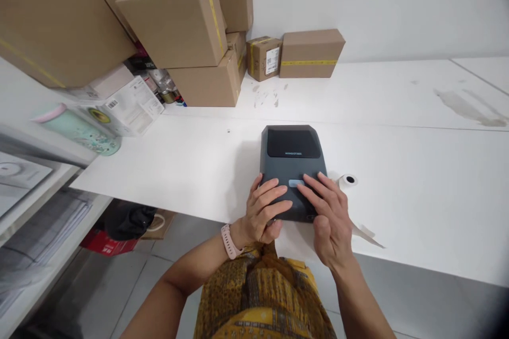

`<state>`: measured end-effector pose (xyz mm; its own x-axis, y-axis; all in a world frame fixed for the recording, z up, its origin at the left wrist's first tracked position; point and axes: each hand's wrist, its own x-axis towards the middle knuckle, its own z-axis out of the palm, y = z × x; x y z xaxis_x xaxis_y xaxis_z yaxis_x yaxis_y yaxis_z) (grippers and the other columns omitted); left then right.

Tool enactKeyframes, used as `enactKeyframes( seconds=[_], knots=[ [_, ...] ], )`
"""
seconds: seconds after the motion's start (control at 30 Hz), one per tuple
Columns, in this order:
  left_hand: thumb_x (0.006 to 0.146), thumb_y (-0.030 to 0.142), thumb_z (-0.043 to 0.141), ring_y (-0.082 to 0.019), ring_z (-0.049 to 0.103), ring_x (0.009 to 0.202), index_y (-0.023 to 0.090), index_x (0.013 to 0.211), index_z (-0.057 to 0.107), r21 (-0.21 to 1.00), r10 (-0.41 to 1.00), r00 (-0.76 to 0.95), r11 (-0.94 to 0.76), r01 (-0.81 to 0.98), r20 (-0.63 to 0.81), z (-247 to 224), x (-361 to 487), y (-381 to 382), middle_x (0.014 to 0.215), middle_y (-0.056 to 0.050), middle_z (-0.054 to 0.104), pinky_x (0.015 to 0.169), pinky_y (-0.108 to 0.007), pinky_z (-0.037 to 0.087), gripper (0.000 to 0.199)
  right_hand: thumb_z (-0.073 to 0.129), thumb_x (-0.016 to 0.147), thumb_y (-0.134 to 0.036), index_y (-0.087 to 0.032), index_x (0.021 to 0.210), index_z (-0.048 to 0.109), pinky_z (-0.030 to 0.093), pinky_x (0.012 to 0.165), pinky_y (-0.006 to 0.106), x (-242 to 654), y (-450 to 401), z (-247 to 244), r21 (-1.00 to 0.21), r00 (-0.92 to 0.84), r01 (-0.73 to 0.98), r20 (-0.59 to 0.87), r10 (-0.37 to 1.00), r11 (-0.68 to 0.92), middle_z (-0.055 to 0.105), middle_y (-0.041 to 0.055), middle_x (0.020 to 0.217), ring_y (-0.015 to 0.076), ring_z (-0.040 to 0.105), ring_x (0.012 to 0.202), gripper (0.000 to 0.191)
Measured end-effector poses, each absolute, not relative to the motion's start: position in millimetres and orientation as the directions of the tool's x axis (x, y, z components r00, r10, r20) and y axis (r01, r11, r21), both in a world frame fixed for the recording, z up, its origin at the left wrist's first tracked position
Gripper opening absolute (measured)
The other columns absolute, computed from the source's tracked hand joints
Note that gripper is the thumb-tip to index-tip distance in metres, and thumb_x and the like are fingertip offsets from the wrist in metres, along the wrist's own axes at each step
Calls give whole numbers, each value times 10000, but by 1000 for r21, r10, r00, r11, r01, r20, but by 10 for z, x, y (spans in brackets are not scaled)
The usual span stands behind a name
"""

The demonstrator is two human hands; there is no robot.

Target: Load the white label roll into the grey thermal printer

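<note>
A dark grey label printer (280,168), with a black window on top and a small pale blue panel, sits at the front edge of the white table. Its left side is under my left hand (266,206), whose fingers lie bent over the top while the thumb is at the front edge. My right hand (330,212) rests on the right part of the lid, fingers stretched out and lying beside the pale blue panel. Just right of the printer is a small white paper roll (348,180). A loose paper strip (368,235) lies near my right wrist.
Cardboard boxes (175,26) are stacked at the back left, with two smaller boxes (312,53) along the wall. A mint green tumbler (83,130) leans at the left beside a white box (135,106). Shelves (40,201) stand at the far left.
</note>
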<state>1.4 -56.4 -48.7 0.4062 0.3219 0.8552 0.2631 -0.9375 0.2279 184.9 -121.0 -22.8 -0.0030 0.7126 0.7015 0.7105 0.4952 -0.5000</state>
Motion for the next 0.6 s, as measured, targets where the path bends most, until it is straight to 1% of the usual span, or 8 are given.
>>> enactKeyframes(
  seconds=[0.1,0.2,0.27,0.3,0.37,0.4,0.47,0.6],
  knots=[
    [1013,353,433,-311,534,1393,181,1326,583,355,424,350,-902,245,835,-509,-47,-748,1331,-148,648,1178,-592,412,388,233,1098,-420,-276,1471,581,348,1200,549,1844,-1185,-245,-466,-11,745,706,708,477,634,80,1457,303,484,1457,530],
    [996,383,526,-285,657,1156,209,1229,603,672,692,36,-712,203,721,-579,-168,-1104,1202,-125,659,963,-480,570,301,205,1097,-453,-282,1484,572,335,1205,560,1836,-1206,-261,-486,10,745,692,722,456,644,80,1444,308,489,1452,560],
    [1019,388,525,-186,679,798,217,1134,608,899,900,-34,-432,77,435,-588,-244,-1327,958,-63,667,698,-325,578,222,198,1095,-466,-290,1490,564,342,1201,566,1836,-1210,-264,-501,16,735,687,726,458,649,78,1435,311,491,1449,567],
    [1030,422,522,-165,658,693,209,1127,609,981,976,109,-194,18,191,-570,-267,-1402,832,-32,654,621,-288,548,250,196,1094,-472,-295,1491,562,344,1198,568,1837,-1208,-265,-505,18,729,689,724,462,653,78,1429,312,496,1444,569],
    [1003,570,532,-153,628,562,183,1066,617,969,872,442,246,-23,-211,-493,-262,-1460,696,-1,616,494,-249,470,402,188,1094,-479,-301,1492,559,344,1193,575,1838,-1201,-267,-511,26,720,697,717,470,661,78,1419,312,506,1433,572],
    [954,646,571,-153,625,539,172,1025,623,923,766,560,384,-6,-315,-445,-234,-1446,698,-5,622,464,-244,444,482,183,1094,-480,-303,1492,558,339,1194,581,1837,-1198,-267,-514,32,718,698,715,470,663,79,1416,313,510,1429,575],
    [844,716,674,-130,588,514,162,920,636,871,687,612,491,8,-393,-354,-139,-1372,687,-2,617,454,-229,400,561,173,1094,-481,-304,1490,557,322,1201,595,1833,-1199,-266,-523,41,716,693,720,462,663,79,1415,314,508,1430,579],
    [740,649,825,-96,502,580,140,750,653,881,795,483,464,-94,-368,-268,50,-1262,641,18,571,579,-240,409,538,155,1096,-465,-312,1488,555,276,1227,603,1828,-1213,-250,-540,37,714,664,746,445,652,66,1430,307,489,1451,580]
  ],
)
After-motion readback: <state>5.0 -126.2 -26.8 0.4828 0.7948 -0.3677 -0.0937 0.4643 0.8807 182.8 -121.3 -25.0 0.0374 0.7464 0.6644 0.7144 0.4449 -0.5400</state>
